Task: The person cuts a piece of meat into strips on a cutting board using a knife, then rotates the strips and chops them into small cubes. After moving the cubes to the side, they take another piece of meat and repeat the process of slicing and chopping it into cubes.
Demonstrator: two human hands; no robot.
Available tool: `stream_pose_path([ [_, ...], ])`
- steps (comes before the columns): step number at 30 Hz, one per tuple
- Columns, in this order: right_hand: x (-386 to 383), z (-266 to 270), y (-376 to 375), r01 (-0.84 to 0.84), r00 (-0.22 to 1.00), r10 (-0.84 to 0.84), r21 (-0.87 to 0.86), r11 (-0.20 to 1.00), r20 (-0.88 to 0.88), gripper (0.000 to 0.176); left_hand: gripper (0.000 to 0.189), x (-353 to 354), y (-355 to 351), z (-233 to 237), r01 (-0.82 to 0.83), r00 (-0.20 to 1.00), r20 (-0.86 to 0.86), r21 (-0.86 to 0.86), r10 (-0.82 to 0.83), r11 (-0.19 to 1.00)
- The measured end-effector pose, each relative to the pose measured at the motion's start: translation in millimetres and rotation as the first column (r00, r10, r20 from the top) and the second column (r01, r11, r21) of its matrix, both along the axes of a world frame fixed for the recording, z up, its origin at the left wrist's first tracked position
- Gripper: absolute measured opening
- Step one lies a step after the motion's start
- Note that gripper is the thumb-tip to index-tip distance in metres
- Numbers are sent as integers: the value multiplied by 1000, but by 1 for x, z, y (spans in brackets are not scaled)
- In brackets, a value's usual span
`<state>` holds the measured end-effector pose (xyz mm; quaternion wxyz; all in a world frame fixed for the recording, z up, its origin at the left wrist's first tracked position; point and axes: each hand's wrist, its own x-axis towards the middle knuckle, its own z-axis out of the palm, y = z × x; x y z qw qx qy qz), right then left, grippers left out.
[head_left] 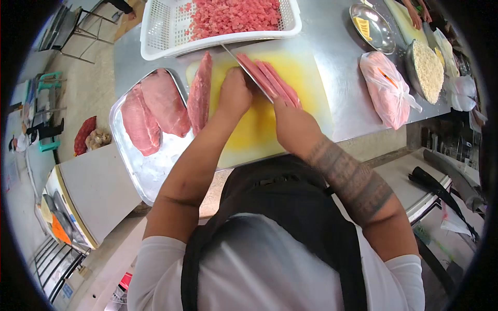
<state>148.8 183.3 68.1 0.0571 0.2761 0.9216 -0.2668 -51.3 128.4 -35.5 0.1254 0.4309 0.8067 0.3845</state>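
Note:
My right hand (294, 124) grips a knife (249, 73), its blade slanting up and left over the yellow-stained white cutting board (316, 88). Strips of raw meat (271, 80) lie along the blade's right side. On the blade's other side, my left hand (236, 92) is closed with its fingers curled under; whatever is beneath them is hidden. A long slab of raw meat (200, 93) rests at the board's left edge, beside my left forearm. Two large pieces of raw meat (166, 103) lie in a metal tray (136, 176) farther left.
Behind the board stands a white perforated basket (155, 44) with diced meat (236, 18). To the right are a tied plastic bag (384, 88), a metal bowl (381, 33) with yellow pieces and a bowl of pale crumbs (428, 72). Another person's hands (415, 13) show at top right.

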Motion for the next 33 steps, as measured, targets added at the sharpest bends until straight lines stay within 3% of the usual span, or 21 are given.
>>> stream_pose_path([
  [4,24,-17,2,43,994,-40,-29,999,104,21,31,-2,1,-13,4,999,-47,-24,-6,1000],
  [8,9,-39,26,8,999,-6,-29,1000,49,31,27,-1,2,0,36,996,-87,-5,-36,999],
  [10,19,-50,44,-65,998,66,-10,998,1,35,26,-5,2,4,28,995,-97,-78,-35,997],
  [11,28,-47,49,-12,1000,13,-56,998,8,35,26,-5,0,4,18,995,-99,-116,-30,993],
  [14,40,-26,50,107,994,-104,-152,983,29,40,32,4,9,16,-196,943,247,-130,223,972],
  [17,45,-27,45,119,992,-112,-144,982,57,45,39,1,17,-16,-307,920,226,-96,321,947],
  [20,41,-17,42,115,992,-106,-138,984,75,44,38,-14,16,-53,-384,771,548,-7,325,923],
  [23,46,-25,44,94,995,-91,-149,984,31,43,39,-9,-9,-15,-347,638,729,-15,248,938],
  [26,44,-23,42,81,997,-78,-162,983,30,39,48,-4,-24,34,-227,783,464,-407,414,885],
  [27,44,-20,38,76,997,-70,-174,982,39,38,46,1,-32,34,-222,916,240,-365,321,904],
  [28,44,-18,37,68,997,-61,-183,981,45,37,44,5,-40,30,-207,976,-8,-324,216,923],
  [29,45,-19,34,71,997,-66,-170,983,36,35,42,9,-46,26,-181,961,-256,-295,105,938],
  [33,44,-27,29,67,998,-68,-104,992,-10,33,36,18,-26,13,-97,970,-227,-40,86,994],
])
